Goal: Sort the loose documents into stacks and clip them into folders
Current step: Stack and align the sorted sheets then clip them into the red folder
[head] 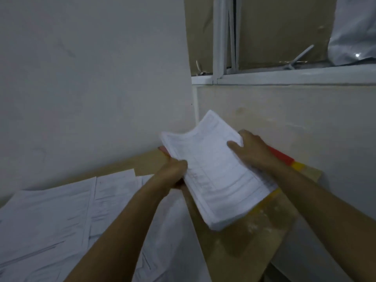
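both hands grip paper stack (pixel 215 171): left hand (pixel 173 171), right hand (pixel 252 149).

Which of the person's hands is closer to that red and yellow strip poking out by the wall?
The right hand. It grips the paper stack right beside the red and yellow strip, while the left hand holds the stack's opposite edge, farther off.

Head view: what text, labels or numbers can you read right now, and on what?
None can be read.
Thick white paper stack gripped by left hand and right hand: faint table lines and print, too blurred.
Loose white sheets on the brown tabletop: grey print lines, too blurred.
Red and yellow strip: no lettering visible.
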